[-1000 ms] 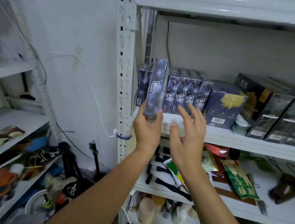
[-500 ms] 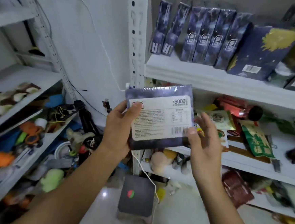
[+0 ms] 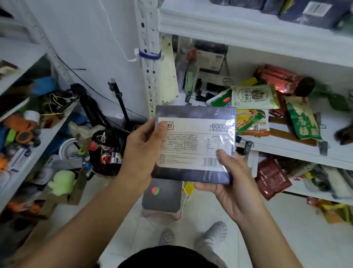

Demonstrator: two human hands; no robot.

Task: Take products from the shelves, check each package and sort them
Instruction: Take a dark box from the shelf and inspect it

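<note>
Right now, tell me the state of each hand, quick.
Left hand: grips the left edge of the dark box, thumb on its label.
Right hand: holds the same box at its lower right corner, thumb on top.

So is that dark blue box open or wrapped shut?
Wrapped shut, on the side shown: shiny plastic film covers the box and its label, no tear visible. The other side is hidden.

Both hands (left hand (image 3: pixel 141 152); right hand (image 3: pixel 231 186)) grip the package (image 3: pixel 194 142), label up.
</note>
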